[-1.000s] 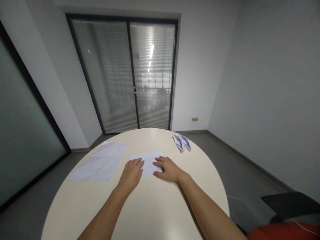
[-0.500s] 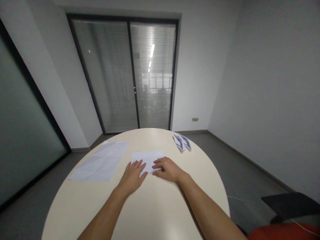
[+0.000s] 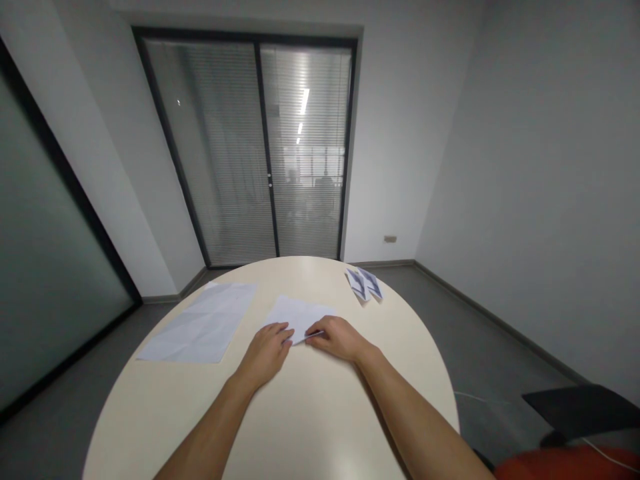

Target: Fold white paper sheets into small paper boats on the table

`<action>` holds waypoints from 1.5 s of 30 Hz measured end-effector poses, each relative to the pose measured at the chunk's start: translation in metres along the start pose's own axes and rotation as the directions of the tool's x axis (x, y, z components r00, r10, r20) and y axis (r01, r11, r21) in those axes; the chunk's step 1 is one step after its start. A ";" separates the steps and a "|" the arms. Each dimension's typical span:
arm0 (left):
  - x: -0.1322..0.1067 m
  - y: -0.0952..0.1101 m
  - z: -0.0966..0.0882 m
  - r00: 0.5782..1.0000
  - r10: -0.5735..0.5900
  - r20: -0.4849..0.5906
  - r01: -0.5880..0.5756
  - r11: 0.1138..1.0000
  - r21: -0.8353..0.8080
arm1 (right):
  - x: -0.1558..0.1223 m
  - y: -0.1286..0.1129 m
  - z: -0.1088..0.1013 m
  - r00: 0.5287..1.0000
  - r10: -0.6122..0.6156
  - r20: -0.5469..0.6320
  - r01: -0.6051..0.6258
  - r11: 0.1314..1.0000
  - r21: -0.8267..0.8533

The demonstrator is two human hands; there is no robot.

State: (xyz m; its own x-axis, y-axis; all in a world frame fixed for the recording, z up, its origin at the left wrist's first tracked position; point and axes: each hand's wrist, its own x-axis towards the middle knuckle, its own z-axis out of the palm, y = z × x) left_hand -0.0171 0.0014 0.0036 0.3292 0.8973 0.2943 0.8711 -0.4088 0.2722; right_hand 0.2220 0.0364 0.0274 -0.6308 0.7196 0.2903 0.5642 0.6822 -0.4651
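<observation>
A folded sheet of white paper lies on the table between my hands, turned at an angle, its near edge slightly raised. My left hand pinches the near left edge, fingers on top and close together. At the near right edge, my right hand grips the paper between thumb and fingers, the thumb partly below the edge. My fingers cover both near corners.
A larger creased white sheet lies flat at the left of the round cream table. Two folded paper pieces with dark markings stand near the far right edge. A black and red chair is at the lower right.
The folded paper has turned clockwise, and its near edge has lifted a little. My left fingers have drawn together from lying spread on it; my right fingers have closed on its edge.
</observation>
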 end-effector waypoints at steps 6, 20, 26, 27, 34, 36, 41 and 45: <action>-0.001 0.002 0.003 1.000 -0.012 0.027 0.015 0.995 -0.101 | 0.001 0.004 0.004 0.998 0.045 -0.034 -0.045 0.999 0.011; 0.003 0.004 0.006 0.997 -0.082 0.007 0.082 0.983 -0.162 | 0.001 0.016 0.009 0.984 0.139 -0.109 -0.137 0.990 0.027; 0.003 0.003 0.007 0.997 -0.023 -0.073 0.013 0.990 -0.142 | 0.001 0.020 0.010 0.964 0.234 -0.128 -0.233 0.972 0.019; 0.002 0.003 0.006 0.997 -0.023 -0.076 0.012 0.990 -0.141 | 0.001 0.020 0.010 0.961 0.245 -0.132 -0.245 0.969 0.014; 0.001 0.005 0.004 0.996 -0.037 -0.079 0.025 0.989 -0.143 | 0.001 0.021 0.013 0.949 0.256 -0.184 -0.253 0.967 0.039; 0.001 0.005 0.004 0.996 -0.045 -0.072 0.034 0.989 -0.145 | 0.001 0.022 0.014 0.948 0.246 -0.202 -0.240 0.969 0.053; 0.001 0.005 0.005 0.995 -0.070 -0.068 0.058 0.984 -0.167 | 0.001 0.024 0.016 0.947 0.238 -0.216 -0.232 0.971 0.053; 0.001 0.003 0.007 0.993 -0.099 -0.063 0.086 0.979 -0.185 | 0.001 0.024 0.016 0.947 0.237 -0.217 -0.235 0.971 0.037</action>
State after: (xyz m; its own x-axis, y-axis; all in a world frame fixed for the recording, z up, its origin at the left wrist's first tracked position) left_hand -0.0115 0.0018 -0.0018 0.2174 0.9212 0.3226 0.8138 -0.3536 0.4612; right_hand 0.2261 0.0513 0.0037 -0.3480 0.8713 0.3460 0.6764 0.4889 -0.5509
